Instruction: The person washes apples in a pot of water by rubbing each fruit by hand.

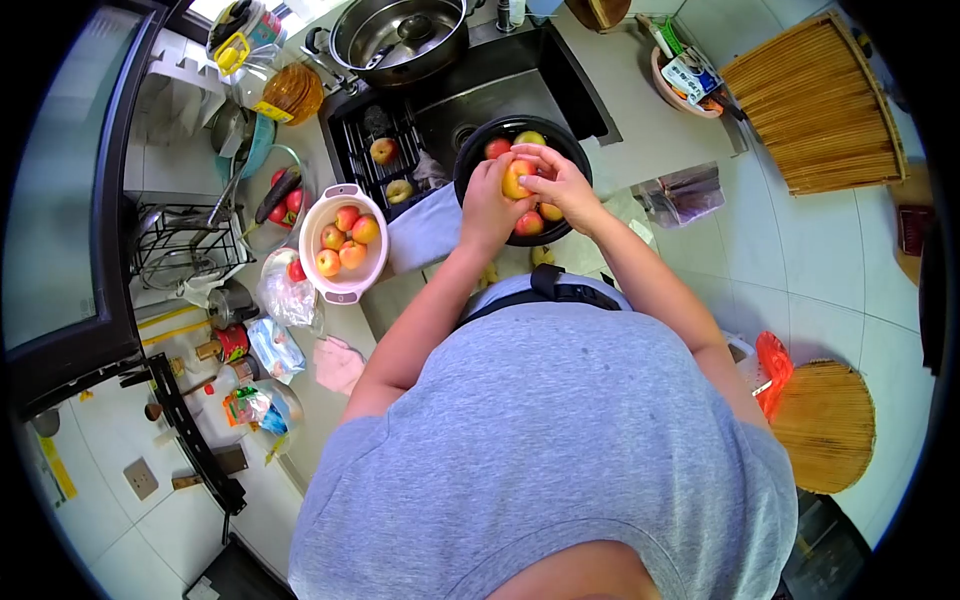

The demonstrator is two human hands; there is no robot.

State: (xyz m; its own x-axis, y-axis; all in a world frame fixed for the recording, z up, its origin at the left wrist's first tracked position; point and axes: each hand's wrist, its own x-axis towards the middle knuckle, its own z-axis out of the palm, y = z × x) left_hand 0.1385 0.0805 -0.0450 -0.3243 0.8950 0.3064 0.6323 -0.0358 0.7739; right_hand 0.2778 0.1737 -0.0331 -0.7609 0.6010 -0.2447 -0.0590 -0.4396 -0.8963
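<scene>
Over a black basin [470, 150], a red-and-yellow apple [519, 178] is held between both hands. My left hand [488, 208] closes round its left side. My right hand [566, 190] curls over its top and right side, fingertips against the skin. More apples lie in the basin, among them a red one [497, 148], a greenish one [530, 138] and another red one [529, 223]. The hands hide part of the basin's inside. To the left, a pink-rimmed white colander [312, 225] holds several red-yellow apples [352, 254].
Behind the basin is a dark sink [590, 100] with a drying rack [400, 135] carrying two fruits. A large steel pot [400, 40] stands at the back. An oil bottle [290, 95], a glass bowl of red produce [285, 205] and plastic bags [285, 290] crowd the left counter.
</scene>
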